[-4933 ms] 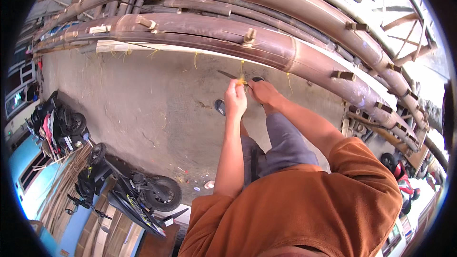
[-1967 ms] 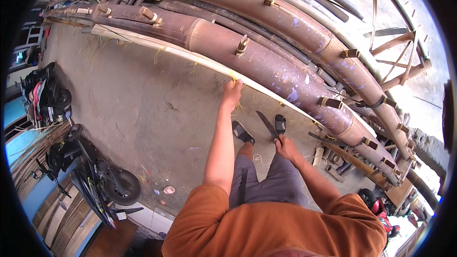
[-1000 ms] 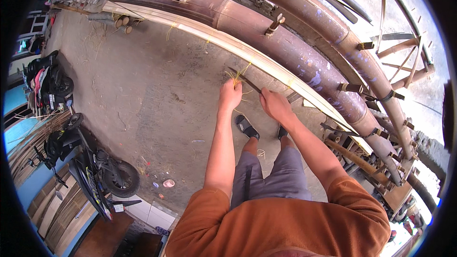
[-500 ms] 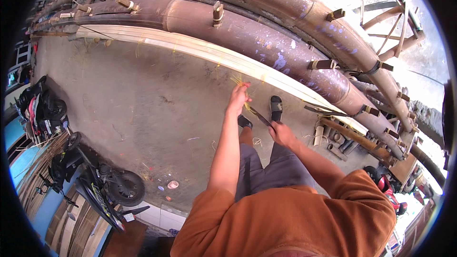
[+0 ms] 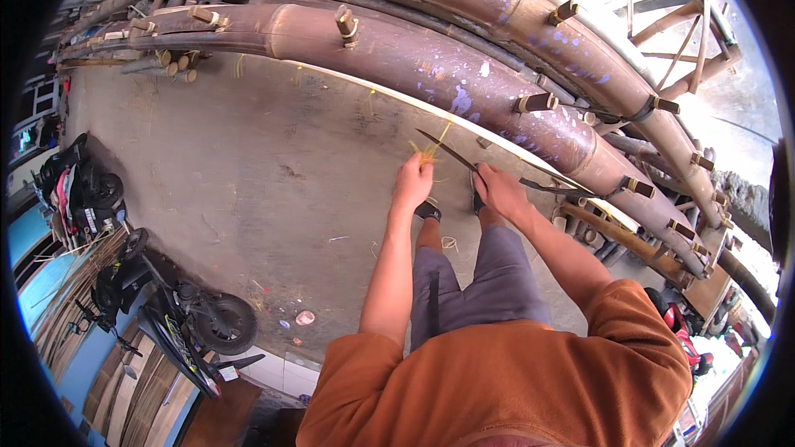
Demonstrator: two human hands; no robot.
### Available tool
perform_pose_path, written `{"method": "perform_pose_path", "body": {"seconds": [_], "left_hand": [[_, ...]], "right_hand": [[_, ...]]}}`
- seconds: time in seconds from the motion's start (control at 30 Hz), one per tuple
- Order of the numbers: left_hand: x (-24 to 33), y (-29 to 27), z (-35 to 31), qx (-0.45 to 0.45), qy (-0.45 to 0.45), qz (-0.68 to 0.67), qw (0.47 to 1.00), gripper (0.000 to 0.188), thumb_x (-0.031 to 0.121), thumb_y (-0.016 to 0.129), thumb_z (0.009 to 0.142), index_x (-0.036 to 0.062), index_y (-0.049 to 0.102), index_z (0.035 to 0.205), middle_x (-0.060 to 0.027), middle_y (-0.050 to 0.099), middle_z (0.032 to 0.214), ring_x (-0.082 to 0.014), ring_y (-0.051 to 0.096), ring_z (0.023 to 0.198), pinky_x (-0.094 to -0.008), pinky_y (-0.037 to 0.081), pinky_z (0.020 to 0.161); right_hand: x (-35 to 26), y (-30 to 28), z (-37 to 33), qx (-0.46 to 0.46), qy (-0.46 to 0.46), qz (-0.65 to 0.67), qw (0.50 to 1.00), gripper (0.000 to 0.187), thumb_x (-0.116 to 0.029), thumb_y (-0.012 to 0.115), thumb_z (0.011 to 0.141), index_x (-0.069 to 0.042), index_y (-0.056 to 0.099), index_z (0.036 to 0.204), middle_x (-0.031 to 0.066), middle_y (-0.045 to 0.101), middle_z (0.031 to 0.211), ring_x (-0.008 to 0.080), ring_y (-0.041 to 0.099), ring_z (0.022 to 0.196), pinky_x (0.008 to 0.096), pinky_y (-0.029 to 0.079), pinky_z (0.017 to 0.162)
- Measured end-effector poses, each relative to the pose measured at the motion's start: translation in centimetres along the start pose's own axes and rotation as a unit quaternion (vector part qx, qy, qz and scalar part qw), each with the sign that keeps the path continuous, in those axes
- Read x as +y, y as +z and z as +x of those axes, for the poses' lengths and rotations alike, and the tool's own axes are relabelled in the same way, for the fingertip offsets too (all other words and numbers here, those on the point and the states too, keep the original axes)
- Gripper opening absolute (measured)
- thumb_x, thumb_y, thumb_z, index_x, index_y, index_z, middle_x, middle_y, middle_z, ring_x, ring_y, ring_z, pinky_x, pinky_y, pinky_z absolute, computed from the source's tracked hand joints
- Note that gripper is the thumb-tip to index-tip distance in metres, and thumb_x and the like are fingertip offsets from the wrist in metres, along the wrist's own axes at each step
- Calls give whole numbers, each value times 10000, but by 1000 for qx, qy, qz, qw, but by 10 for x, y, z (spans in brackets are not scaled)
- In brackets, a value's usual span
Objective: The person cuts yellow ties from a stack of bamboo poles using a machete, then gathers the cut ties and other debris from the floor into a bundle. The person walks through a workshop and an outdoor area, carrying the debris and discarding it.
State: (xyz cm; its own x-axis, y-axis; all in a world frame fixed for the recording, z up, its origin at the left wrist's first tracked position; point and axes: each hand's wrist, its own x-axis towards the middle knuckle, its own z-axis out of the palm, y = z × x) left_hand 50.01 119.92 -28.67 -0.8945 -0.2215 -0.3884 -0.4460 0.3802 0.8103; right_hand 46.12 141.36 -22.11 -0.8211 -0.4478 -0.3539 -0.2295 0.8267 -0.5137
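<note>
My left hand (image 5: 411, 183) is closed around a tuft of thin yellow string (image 5: 424, 154), whose loose ends stick out past the fingers. In my right hand (image 5: 500, 189) is the handle of a knife; its long dark blade (image 5: 443, 146) points up and left, its tip beyond the string tuft. Past both hands, a pale bamboo strip (image 5: 431, 108) runs along the near side of a thick brown pole (image 5: 389, 50). A yellow strand (image 5: 447, 131) hangs near the strip, close to the blade. Whether the blade touches it, I cannot tell.
Wooden pegs (image 5: 538, 103) stick out of the thick poles. Cut bamboo pieces (image 5: 592, 236) lie at the right. To the left stand a motorcycle (image 5: 190, 310) and wood strips (image 5: 124, 389). My sandalled foot (image 5: 428, 210) is on the concrete floor (image 5: 248, 165).
The broad band of pale strips now shows only as a narrow edge along the pole. My right hand has moved forward, and the blade has swung to point forward past the left hand.
</note>
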Motion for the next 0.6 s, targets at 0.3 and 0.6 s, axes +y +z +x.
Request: {"method": "perform_pose_path", "body": {"seconds": [0.3,0.6], "left_hand": [[38,-7,-6,64,99,-125,985,124,106,499,907,19,582,878,-116,605,745,-206,580,616,-330,449,561],[8,81,-30,52,-197,-486,850,155,156,489,899,59,542,1008,-110,630,1029,-78,407,471,-246,392,448]], "right_hand": [[10,102,59,-133,-19,-50,990,217,-258,482,933,-53,551,940,229,658,822,445,629,767,538,502,688],[29,27,-152,95,145,198,965,201,-194,562,925,-12,507,859,269,611,787,472,596,745,526,467,624]]}}
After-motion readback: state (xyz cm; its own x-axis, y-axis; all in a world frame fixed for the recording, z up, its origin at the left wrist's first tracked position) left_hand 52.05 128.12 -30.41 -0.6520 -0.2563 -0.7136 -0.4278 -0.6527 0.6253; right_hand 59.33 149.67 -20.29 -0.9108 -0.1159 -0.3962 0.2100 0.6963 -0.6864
